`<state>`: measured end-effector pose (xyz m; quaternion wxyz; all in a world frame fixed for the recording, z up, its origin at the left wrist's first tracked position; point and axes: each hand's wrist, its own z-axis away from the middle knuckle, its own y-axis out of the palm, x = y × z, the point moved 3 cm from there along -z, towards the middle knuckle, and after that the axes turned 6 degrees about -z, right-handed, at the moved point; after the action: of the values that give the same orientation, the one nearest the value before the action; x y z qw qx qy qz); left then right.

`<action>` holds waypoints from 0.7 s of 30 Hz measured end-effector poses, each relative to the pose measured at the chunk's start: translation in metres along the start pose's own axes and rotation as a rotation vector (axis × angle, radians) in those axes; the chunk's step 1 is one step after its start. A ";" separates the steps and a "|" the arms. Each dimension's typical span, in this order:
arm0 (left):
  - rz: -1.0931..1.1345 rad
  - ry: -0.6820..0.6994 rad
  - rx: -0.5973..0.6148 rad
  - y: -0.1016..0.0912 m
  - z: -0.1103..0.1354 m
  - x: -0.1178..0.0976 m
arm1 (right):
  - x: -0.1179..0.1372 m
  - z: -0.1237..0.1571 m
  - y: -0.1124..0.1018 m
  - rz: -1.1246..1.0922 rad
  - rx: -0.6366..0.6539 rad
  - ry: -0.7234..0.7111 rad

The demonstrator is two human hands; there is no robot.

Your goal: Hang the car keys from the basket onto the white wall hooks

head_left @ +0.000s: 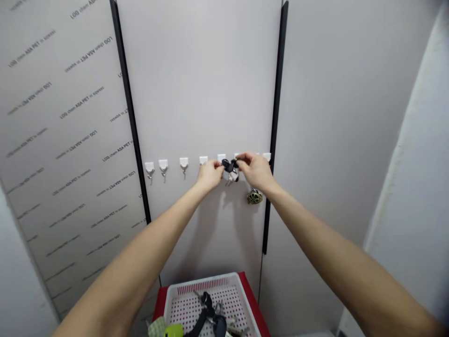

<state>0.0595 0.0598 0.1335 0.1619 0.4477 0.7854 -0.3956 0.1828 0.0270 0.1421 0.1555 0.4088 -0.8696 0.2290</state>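
Wide passage above the row of white adhesive hooks (183,164), bunch of black-headed keys (229,171) plugging the gap between left hand (209,174) and right hand (257,171), round brass-coloured fob (254,197) right under the right hand, black trim strip (274,140) hemming in the right side, white plastic basket (206,299) far below!

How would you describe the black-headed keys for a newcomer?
On the grey panel, follow the row of white stick-on hooks rightward. Near its right end, left hand and right hand pinch the black-headed keys, unlike the keys in the white basket below.
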 end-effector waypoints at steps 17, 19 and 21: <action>0.001 -0.064 0.447 0.018 0.094 0.049 | -0.068 0.206 0.070 -0.157 0.786 0.403; -0.017 -0.139 0.531 0.033 0.134 0.078 | -0.075 0.231 0.070 -0.167 0.872 0.440; -0.032 -0.212 0.618 0.048 0.169 0.102 | -0.077 0.229 0.057 -0.146 0.852 0.410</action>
<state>0.0264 0.0029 -0.0583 0.0933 0.4197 0.6138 -0.6621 0.1665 -0.0121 -0.1020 0.1581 0.4428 -0.6188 0.6293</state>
